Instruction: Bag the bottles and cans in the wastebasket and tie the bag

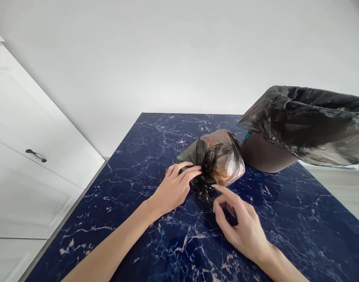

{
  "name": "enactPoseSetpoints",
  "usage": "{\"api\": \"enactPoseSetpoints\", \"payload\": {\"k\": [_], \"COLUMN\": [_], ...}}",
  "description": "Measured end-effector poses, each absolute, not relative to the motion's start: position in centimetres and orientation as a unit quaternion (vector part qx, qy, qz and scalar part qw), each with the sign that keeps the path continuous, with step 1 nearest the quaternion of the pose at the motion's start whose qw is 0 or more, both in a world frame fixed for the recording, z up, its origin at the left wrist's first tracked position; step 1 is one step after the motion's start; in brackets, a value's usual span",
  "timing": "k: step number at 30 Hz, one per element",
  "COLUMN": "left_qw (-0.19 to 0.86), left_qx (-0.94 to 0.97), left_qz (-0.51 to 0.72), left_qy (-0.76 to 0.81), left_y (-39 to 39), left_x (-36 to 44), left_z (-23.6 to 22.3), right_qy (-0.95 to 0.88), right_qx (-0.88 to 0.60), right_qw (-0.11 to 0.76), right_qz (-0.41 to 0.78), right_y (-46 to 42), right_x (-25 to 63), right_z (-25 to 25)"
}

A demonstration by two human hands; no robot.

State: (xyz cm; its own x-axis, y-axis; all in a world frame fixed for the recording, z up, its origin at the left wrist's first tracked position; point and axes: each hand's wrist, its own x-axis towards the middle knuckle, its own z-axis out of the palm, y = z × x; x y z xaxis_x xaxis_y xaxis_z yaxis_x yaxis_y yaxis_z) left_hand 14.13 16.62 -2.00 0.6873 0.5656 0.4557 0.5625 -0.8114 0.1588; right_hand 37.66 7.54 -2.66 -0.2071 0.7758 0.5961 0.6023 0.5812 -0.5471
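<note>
A filled, see-through black garbage bag point(229, 156) lies on the dark blue marbled table, its neck tied in a knot with loose ends point(208, 160) sticking up and out. Pale and orange-brown contents show through the plastic, too blurred to name. My left hand point(177, 188) rests with stretched fingers on the bag's left side, fingertips at the knot. Just right of it, my right hand point(240, 221) has its index fingertip at the lower edge of the knot. Its thumb stands apart from the index finger, and its other fingers are curled and partly hidden.
At the right stands a brownish-grey bin point(264, 152) lined with an open black bag point(302, 121) that hangs over its rim. The marbled table point(138, 156) meets a white wall at the back. A white cabinet point(29, 117) with a dark handle is on the left.
</note>
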Motion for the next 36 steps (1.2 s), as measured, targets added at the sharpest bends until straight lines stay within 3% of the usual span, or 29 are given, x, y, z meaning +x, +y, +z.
{"api": "enactPoseSetpoints", "payload": {"k": [4,9,17,25,36], "left_qw": [0.016,0.011,-0.016,0.031,0.078], "left_qx": [0.916,0.910,0.899,0.821,0.852], "left_qz": [0.264,0.293,0.325,0.443,0.423], "left_qy": [0.302,0.293,0.291,0.359,0.298], "left_y": [16.4,16.3,16.4,16.8,16.4], "left_x": [14.2,14.2,14.1,13.9,13.9], "left_z": [-1.8,-1.7,-1.8,-1.7,-1.7], "right_qy": [-0.792,-0.797,-0.798,-0.792,-0.809], "right_qx": [-0.454,-0.481,-0.481,-0.470,-0.444], "right_qw": [0.384,0.354,0.350,0.368,0.343], "right_qz": [0.136,0.093,0.094,0.126,0.175], "right_y": [7.5,8.0,7.9,7.7,7.6], "right_x": [37.2,37.3,37.1,37.1,37.1], "right_z": [-3.4,-4.2,-3.8,-3.4,-3.6]}}
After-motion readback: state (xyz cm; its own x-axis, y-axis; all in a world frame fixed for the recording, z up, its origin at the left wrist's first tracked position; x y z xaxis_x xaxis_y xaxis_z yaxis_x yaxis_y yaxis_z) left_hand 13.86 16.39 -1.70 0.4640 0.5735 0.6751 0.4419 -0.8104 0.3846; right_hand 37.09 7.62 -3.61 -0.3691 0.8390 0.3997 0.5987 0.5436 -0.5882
